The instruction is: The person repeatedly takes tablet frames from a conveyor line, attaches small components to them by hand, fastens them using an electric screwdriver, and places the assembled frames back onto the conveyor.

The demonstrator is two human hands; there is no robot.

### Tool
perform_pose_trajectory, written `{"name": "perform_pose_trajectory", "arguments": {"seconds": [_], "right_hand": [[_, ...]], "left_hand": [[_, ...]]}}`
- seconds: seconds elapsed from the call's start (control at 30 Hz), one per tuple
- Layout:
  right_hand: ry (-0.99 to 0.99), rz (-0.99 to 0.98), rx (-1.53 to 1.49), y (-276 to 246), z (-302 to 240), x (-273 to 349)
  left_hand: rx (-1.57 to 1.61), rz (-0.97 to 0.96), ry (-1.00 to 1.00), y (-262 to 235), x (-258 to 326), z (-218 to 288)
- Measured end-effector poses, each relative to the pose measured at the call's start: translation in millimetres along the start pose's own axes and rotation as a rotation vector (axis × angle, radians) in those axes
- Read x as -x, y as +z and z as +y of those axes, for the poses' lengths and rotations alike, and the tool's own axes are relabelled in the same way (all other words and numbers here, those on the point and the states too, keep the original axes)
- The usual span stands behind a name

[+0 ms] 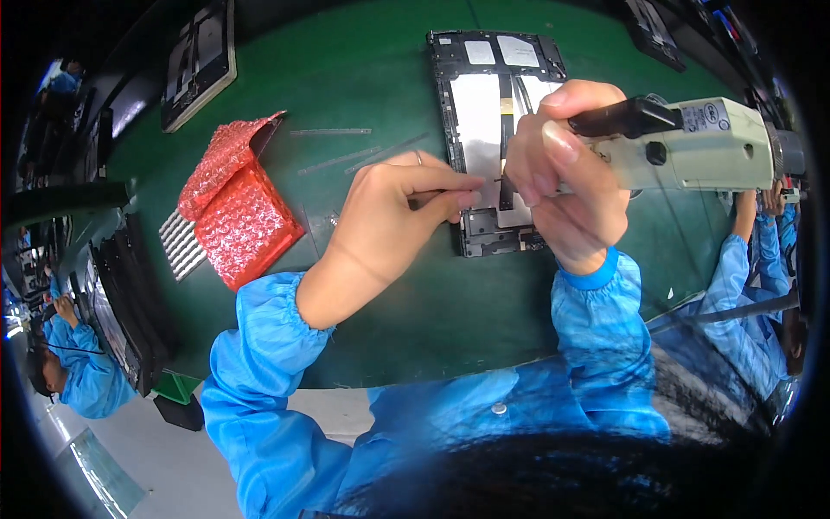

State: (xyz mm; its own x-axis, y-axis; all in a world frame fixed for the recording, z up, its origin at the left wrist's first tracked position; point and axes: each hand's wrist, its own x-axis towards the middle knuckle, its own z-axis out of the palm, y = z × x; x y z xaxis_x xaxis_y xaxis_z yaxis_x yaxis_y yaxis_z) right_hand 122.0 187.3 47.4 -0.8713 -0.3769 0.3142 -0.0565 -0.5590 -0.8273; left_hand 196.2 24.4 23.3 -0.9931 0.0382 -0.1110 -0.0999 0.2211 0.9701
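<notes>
An opened tablet-like device (475, 121), with a black frame and silver panels, lies on the green table before me. My right hand (575, 173) is closed round a cream electric screwdriver (722, 147) with a black lever, over the device's right half. The tool's tip is hidden by my fingers. At the device's lower left edge, my left hand (389, 208) is closed, thumb and forefinger pinched together low over the frame. What they hold, if anything, is too small to make out.
Left of my left hand lie a red bubble-wrap pouch (251, 229), a white ridged strip pack (181, 245) and thin clear strips (333, 132). Another device (201, 65) sits far left, dark panels (121, 303) are stacked at the left edge. Co-workers in blue sleeves (731, 285) sit both sides.
</notes>
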Motion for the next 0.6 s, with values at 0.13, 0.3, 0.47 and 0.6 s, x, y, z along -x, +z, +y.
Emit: {"name": "perform_pose_trajectory", "arguments": {"seconds": [0.13,0.3,0.47,0.6], "right_hand": [[0.055,-0.057,0.14,4,-1,2],[0.025,-0.045,0.156,3,4,0],[0.005,-0.052,0.148,6,14,2],[0.05,0.086,0.043,11,26,3]], "left_hand": [[-0.103,-0.003,0.003,-1,-2,-1],[0.002,0.011,-0.06,3,-1,-5],[0.112,0.035,-0.18,4,-3,-3],[0.184,0.047,-0.165,4,-4,-14]]}}
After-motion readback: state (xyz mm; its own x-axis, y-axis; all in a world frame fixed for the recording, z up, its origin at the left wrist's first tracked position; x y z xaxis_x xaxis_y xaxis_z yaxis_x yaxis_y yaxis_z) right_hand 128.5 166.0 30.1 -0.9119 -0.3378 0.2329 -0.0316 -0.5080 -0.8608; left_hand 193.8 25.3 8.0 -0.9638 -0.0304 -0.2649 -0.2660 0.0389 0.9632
